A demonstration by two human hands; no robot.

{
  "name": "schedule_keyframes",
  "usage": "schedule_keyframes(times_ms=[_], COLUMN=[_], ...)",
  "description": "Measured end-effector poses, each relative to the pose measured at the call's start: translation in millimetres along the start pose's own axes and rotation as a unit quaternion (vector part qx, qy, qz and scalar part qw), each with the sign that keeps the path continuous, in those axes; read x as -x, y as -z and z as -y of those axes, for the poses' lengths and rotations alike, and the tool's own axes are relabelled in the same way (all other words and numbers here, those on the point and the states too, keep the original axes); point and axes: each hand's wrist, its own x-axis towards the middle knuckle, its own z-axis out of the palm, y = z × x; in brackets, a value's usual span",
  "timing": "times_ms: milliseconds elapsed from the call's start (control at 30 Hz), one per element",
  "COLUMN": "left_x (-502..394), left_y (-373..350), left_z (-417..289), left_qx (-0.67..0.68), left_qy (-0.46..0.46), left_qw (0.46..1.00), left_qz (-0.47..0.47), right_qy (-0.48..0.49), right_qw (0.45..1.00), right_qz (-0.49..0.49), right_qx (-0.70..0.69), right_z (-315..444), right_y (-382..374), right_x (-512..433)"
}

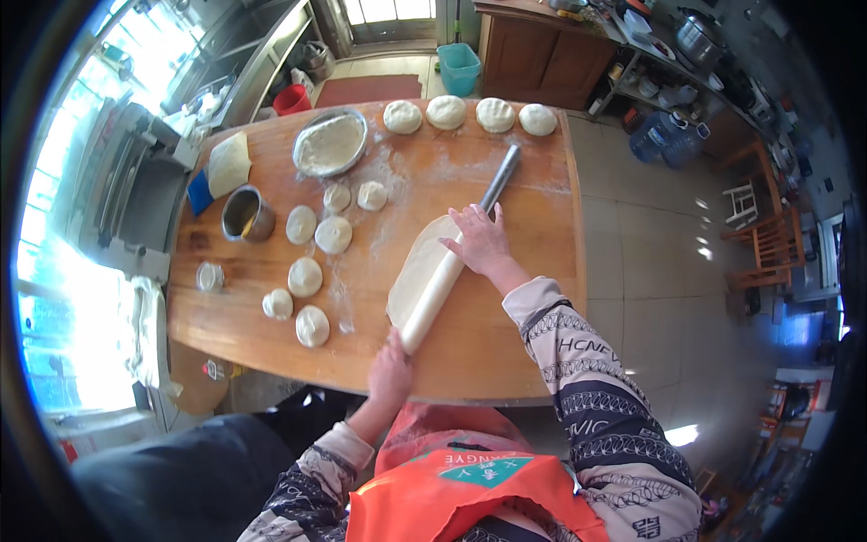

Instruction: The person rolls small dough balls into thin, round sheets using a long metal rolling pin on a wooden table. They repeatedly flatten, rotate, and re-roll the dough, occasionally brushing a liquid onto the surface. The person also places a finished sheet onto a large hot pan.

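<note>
A thin dough sheet [421,263] lies slantwise on the wooden table [535,271], its right edge wrapped in a roll around a metal rolling pin [502,175]. The pin's bare grey end sticks out at the far right of the roll. Across the pin and the upper part of the roll lies my right hand [482,238], thumb on the near-left side and fingers over the top. My left hand [391,369] grips the roll's lower end, close to the table's front edge. Whether the pin reaches into that hand is hidden.
Several dough balls [334,235] sit left of the sheet, and several larger dough rounds [495,115] line the far edge. A metal bowl of flour [330,143], a metal pot [248,214], a small jar [210,276] and a blue scraper [200,192] stand or lie leftward.
</note>
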Motion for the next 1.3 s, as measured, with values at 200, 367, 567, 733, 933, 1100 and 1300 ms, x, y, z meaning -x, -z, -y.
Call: schedule_keyframes(times_ms=[200,367,567,733,933,1100,1300], left_x=[75.8,68.8,40.4,10.4,-88.7,-188.3,-57.9], left_y=[-53.9,-82.2,-67.8,-53.8,-35.8,4.9,-7.3], left_z=[-141.7,-167.3,-94.7,-99.2,-110.7,-147.0,-109.2], left_qx=[0.123,0.375,0.737,0.784,0.374,0.016,-0.068], left_qy=[-0.251,-0.117,0.315,0.399,0.131,-0.278,-0.288], left_qw=[0.956,0.915,0.598,0.468,0.899,0.95,0.953], left_qz=[0.084,0.094,-0.01,0.086,0.187,-0.142,0.069], right_qy=[-0.202,-0.342,-0.33,-0.158,-0.296,-0.277,-0.122], right_qw=[0.977,0.937,0.936,0.961,0.852,0.938,0.97], right_qz=[0.01,0.05,0.063,0.096,0.157,0.008,0.099], right_qx=[-0.071,-0.052,-0.103,-0.204,-0.403,-0.21,-0.184], right_z=[-58.6,-97.9,-101.1,-10.5,-44.4,-22.3,51.4], right_y=[72.6,98.9,79.9,69.2,74.9,82.8,93.7], right_x=[98.5,191.1,215.1,174.8,161.1,94.3,219.8])
